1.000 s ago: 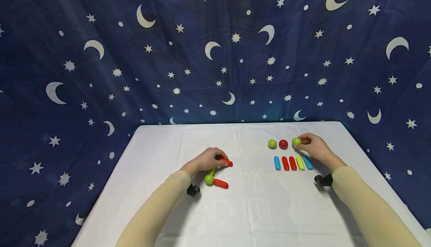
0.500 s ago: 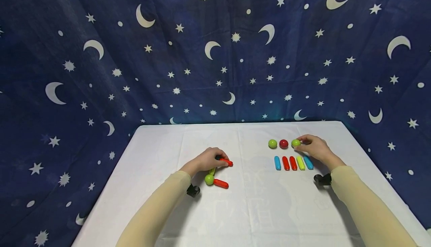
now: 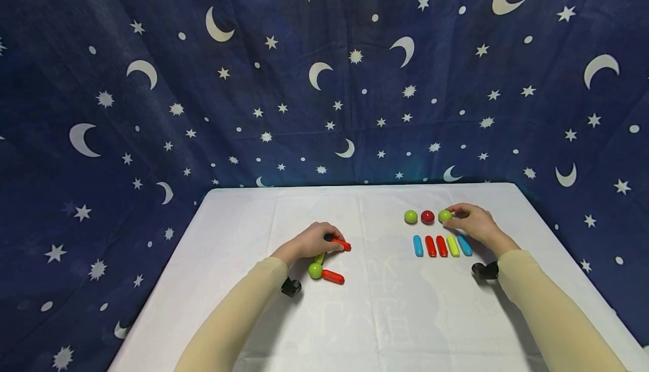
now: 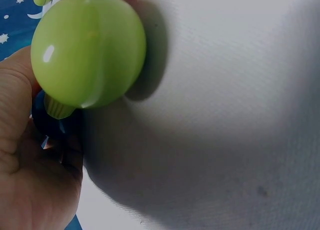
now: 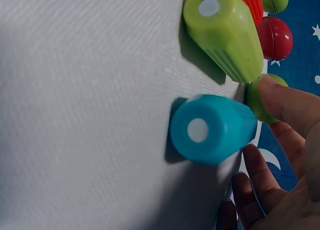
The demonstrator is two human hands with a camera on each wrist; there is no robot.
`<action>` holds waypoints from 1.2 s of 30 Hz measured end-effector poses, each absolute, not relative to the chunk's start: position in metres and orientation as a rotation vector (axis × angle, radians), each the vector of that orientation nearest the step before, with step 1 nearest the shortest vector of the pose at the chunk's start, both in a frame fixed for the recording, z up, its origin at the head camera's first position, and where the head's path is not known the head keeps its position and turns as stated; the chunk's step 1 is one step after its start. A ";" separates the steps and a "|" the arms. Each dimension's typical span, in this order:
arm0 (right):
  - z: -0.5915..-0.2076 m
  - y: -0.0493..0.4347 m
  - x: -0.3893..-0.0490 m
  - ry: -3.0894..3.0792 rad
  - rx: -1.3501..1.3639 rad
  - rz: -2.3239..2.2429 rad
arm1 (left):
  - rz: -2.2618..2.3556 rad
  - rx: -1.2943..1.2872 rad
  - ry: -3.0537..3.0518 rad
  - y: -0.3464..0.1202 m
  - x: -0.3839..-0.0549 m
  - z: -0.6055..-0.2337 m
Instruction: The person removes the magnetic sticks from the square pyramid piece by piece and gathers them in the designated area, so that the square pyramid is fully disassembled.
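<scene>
On the left, my left hand grips a dark blue ball, mostly hidden by the fingers. A short red rod sticks out by the thumb. From under the hand a yellow-green rod runs to a green ball, which has another red rod joined to it. At the right, my right hand pinches a green ball between thumb and index finger, at the end of a row beside a red ball and another green ball. Its other fingers are spread loosely.
In front of the balls lies a row of rods: a blue rod, two red ones, a yellow-green rod and a second blue rod close to the right hand. The white-covered table ends at a dark blue star-patterned curtain.
My right hand has lowered the green ball slightly, toward the row, and then held almost still. The left hand and its joined pieces have stayed in place.
</scene>
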State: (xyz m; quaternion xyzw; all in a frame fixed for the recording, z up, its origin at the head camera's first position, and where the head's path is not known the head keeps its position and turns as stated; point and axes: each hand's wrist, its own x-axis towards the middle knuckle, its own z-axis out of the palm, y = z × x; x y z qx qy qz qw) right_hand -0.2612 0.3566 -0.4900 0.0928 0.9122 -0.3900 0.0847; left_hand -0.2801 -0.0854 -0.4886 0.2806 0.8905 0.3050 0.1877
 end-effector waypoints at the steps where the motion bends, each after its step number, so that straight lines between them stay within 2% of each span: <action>1: -0.490 0.357 -0.261 2.720 0.280 -1.163 | 0.857 0.788 2.508 -0.085 -0.280 -0.489; 29: -0.494 0.359 -0.261 2.695 0.264 -1.242 | 0.856 0.782 2.502 -0.084 -0.277 -0.486; 36: -0.485 0.354 -0.254 2.824 0.292 -1.249 | 0.823 0.768 2.521 -0.084 -0.276 -0.488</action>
